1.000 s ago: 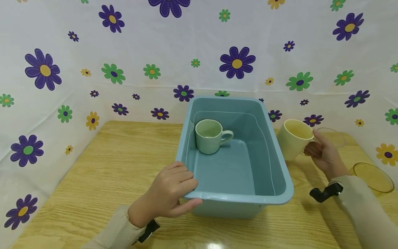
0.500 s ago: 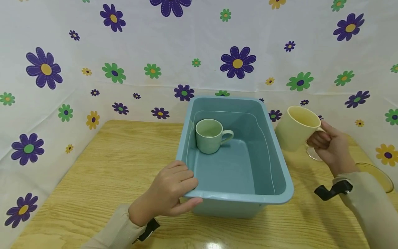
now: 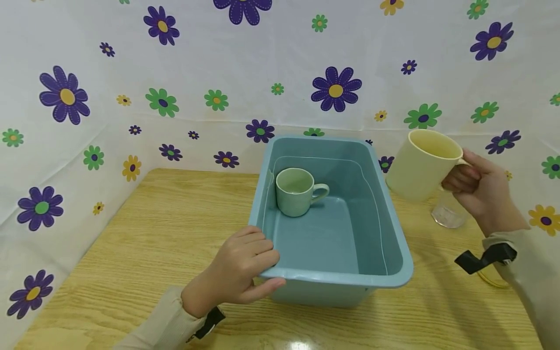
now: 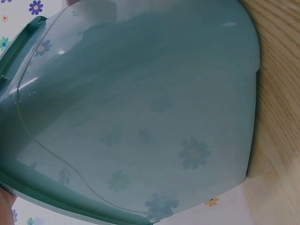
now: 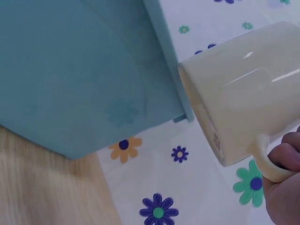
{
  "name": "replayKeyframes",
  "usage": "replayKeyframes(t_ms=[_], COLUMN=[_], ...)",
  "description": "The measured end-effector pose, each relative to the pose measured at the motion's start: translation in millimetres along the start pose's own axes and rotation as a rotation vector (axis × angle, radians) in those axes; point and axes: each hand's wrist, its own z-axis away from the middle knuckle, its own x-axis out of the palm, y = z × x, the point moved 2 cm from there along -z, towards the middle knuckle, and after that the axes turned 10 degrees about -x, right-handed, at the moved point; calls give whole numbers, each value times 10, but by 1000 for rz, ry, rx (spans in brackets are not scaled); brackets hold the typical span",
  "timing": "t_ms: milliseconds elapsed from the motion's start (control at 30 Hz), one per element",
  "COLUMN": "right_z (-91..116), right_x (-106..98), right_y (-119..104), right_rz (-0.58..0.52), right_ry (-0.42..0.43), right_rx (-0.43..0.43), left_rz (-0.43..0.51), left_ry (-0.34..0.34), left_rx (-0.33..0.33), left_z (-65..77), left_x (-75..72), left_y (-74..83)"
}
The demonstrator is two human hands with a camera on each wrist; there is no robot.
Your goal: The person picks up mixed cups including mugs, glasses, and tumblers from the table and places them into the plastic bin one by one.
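A pale yellow mug (image 3: 417, 170) hangs tilted in the air just right of the blue plastic basin (image 3: 332, 278). My right hand (image 3: 490, 194) grips it by the handle, and in the right wrist view the fingers curl through the mug's handle (image 5: 268, 164). My left hand (image 3: 238, 267) holds the basin's near left corner, fingers over the rim and thumb along its outer front. Inside the basin, a light green mug (image 3: 294, 194) stands upright near the far left, its handle turned right. The left wrist view is mostly filled by the basin's outer wall (image 4: 154, 103).
On the wooden table (image 3: 175, 209), a clear glass (image 3: 448, 216) stands behind the right hand, partly hidden. An amber glass dish (image 3: 493, 278) lies mostly behind the right forearm. A white curtain (image 3: 197, 53) with printed flowers hangs along the back and sides.
My right hand has lifted the yellow mug up and slightly right off the table, tipping it more. The clear glass behind shows more. My left hand has stayed on the basin rim.
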Motion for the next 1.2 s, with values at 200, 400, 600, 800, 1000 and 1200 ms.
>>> replayKeyframes(t_ms=[200,400,600,800,1000,1200], right_z=[-69,-119,-160,-203,-255,-322], right_x=[172,302,410,528,669,798], right_y=[-55,-112,-173,-215,-213,-142], right_rz=[-68,-150,-127,-54,31,-8], right_ry=[9,50,33,-36,-45,-17], right_rx=[27,13,7,28,38,66], left_rz=[0,4,1,3,2,1], left_ry=[1,-3,-6,0,-2,-6], left_rx=[-1,-5,-9,-4,-10,-8], left_z=[2,3,4,7,10,2], left_x=[5,2,4,4,3,4], left_y=[0,5,1,0,-2,-3])
